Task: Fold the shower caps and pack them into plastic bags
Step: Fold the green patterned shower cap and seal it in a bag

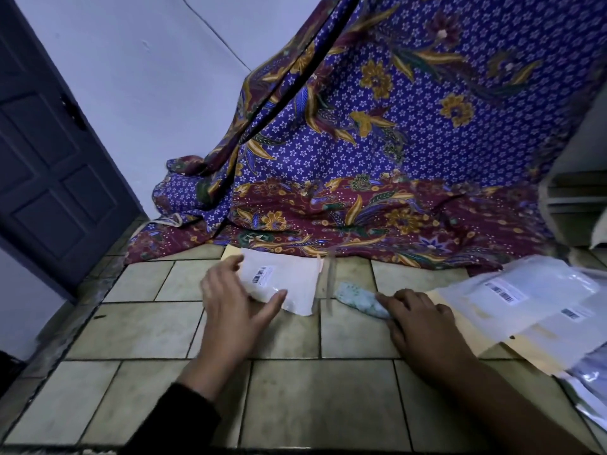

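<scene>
Just right of frame centre, the folded shower cap (358,298) lies on the tiled surface (147,326). The right hand (417,320) curls its fingers over the cap's right end. The cap looks light, soft and springy, so pinch the fold tight. The left hand (236,300), fingers loosely spread, rests its thumb on the slippery plastic bag (285,277); take that by its mouth.

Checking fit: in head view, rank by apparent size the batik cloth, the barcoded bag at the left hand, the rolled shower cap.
1. batik cloth
2. barcoded plastic bag
3. rolled shower cap, partly under the right hand
</scene>
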